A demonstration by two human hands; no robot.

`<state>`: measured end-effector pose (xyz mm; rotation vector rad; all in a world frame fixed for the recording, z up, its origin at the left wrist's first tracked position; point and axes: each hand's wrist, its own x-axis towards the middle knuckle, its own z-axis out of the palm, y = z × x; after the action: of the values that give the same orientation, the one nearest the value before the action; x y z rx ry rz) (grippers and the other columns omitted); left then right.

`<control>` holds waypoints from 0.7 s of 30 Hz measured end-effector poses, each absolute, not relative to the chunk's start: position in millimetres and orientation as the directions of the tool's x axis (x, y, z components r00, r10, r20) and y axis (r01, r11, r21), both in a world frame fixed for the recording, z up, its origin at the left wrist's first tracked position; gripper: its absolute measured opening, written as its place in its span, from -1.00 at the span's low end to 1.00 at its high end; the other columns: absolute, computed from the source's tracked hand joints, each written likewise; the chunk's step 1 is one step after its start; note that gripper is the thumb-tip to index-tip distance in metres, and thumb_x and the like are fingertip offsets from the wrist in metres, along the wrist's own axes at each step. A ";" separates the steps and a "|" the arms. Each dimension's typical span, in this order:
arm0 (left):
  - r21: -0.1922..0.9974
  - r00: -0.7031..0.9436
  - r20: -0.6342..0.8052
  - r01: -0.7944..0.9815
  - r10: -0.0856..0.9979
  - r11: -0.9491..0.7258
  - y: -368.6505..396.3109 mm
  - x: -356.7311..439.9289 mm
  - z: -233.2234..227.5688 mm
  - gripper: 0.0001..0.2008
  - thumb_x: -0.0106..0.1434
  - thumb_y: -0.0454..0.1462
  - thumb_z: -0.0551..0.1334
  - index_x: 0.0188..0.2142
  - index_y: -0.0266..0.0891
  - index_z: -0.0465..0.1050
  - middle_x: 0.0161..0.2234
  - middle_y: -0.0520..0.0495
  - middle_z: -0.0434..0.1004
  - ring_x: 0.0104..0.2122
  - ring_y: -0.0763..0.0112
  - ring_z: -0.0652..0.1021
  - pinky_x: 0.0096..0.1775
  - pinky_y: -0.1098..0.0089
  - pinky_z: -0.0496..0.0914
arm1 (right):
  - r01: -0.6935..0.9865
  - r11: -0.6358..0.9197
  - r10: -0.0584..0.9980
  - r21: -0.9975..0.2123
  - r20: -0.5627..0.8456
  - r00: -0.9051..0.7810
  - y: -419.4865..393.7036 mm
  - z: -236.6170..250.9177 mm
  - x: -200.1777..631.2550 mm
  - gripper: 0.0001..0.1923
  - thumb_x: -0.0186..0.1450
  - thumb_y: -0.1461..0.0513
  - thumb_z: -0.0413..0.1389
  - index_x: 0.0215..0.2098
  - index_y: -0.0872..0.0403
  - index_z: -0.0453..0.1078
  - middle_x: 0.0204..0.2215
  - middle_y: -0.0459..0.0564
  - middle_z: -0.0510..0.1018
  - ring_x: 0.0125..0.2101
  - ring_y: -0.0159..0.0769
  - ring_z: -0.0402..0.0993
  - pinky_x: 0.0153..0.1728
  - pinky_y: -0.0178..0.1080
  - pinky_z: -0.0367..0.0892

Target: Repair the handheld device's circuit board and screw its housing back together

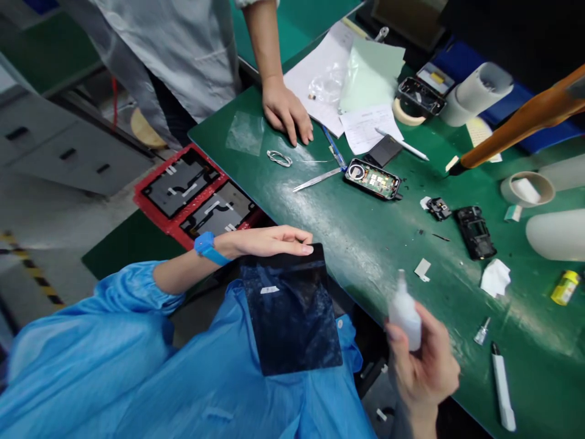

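My left hand [269, 241] grips the top edge of a dark glass panel [297, 317], thumb over the front and fingers behind. The panel hangs tilted above my lap and bears a small white label [269, 290]. In my right hand [423, 360] is a white squeeze bottle [404, 314], held upright with its narrow nozzle pointing up. It is slightly blurred and sits over the table's near edge, apart from the panel. Beyond it on the green table [356, 250] lies a small pale piece [423, 268].
An opened device with a circuit board [372, 178] lies beside tweezers [317, 180]. A black housing [475, 233], white marker [503, 390] and yellow bottle [565, 288] are at right. Another person's hand [287, 113] rests on the table. A red tray [176, 224] holds panels at left.
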<state>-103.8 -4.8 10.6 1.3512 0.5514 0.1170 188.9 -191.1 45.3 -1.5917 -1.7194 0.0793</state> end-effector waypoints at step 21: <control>0.938 0.866 -0.329 0.254 0.376 0.236 -10.7 -99.1 15.7 -0.53 0.50 0.09 0.24 -0.37 -0.15 0.19 -0.39 0.12 0.10 -0.41 0.44 0.15 -0.34 0.39 0.16 | 0.783 0.445 0.824 -0.434 0.541 -0.168 -186.4 48.1 146.3 -0.87 0.53 0.34 0.29 0.02 0.22 0.53 -0.42 -0.02 0.66 -0.55 -0.38 0.40 -0.53 -0.22 0.34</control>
<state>-99.1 -10.7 15.7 1.3513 0.5597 0.0895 146.3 -186.4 48.1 -1.3482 -1.9563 0.0701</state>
